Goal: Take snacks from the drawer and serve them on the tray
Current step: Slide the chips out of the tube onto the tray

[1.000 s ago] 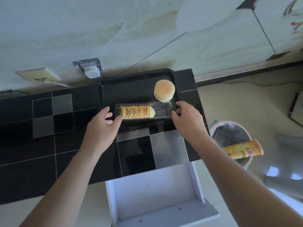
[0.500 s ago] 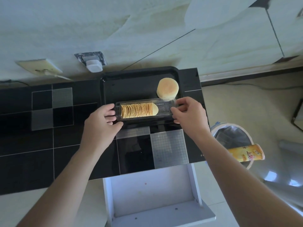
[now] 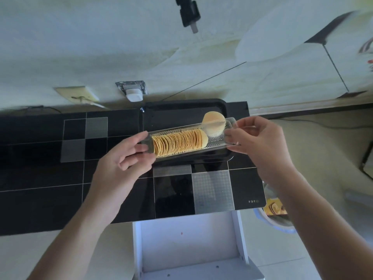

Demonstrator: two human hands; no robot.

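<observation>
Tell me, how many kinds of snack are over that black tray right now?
2. A row of chips sits in the clear container held at each end by the left hand and right hand; a round bun lies behind, on the black tray.

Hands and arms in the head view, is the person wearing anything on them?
No. The left hand and right hand are bare, no gloves, rings or watch visible. Both forearms are uncovered down to the frame's bottom edge, with no sleeve in view.

The bun (image 3: 213, 123) crowds the tray's (image 3: 161, 110) right end; its left half lies open.
</observation>
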